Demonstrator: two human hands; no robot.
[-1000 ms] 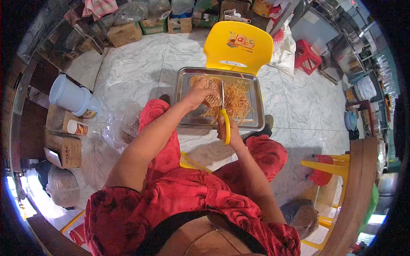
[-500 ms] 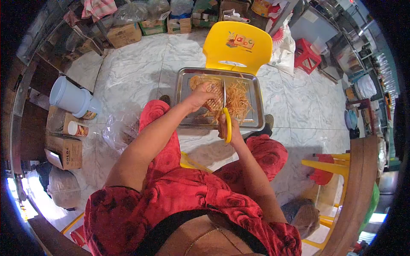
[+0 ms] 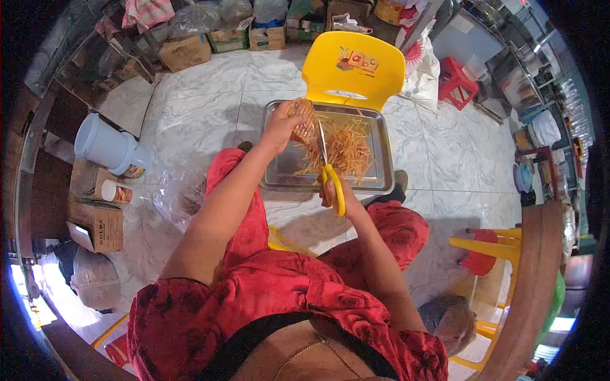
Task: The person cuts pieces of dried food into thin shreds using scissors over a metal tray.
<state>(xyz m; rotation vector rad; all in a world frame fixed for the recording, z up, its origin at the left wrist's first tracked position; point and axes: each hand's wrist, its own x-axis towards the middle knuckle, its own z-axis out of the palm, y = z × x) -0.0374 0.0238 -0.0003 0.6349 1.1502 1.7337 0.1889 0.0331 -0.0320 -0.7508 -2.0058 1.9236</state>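
A flat brown textured piece (image 3: 305, 119) is gripped by my left hand (image 3: 280, 129), raised over the left part of a metal tray (image 3: 382, 143). My right hand (image 3: 333, 193) is closed around the yellow handles of the scissors (image 3: 333, 181) at the tray's near edge. The scissor blades point away from me and lie against the right side of the brown piece. Thin brown strips (image 3: 349, 149) are heaped on the tray to the right of the blades. The tray rests on a yellow chair (image 3: 354, 63).
Blue buckets (image 3: 101, 140), a white tub (image 3: 116, 191) and a cardboard box (image 3: 105, 225) stand at the left. A plastic bag (image 3: 171, 197) lies near my left leg. A red stool (image 3: 455, 86) is at the back right, a yellow stool (image 3: 486, 246) at the right.
My left hand has moved up and to the left with the brown piece. The scissors have tilted, their tips now further left.
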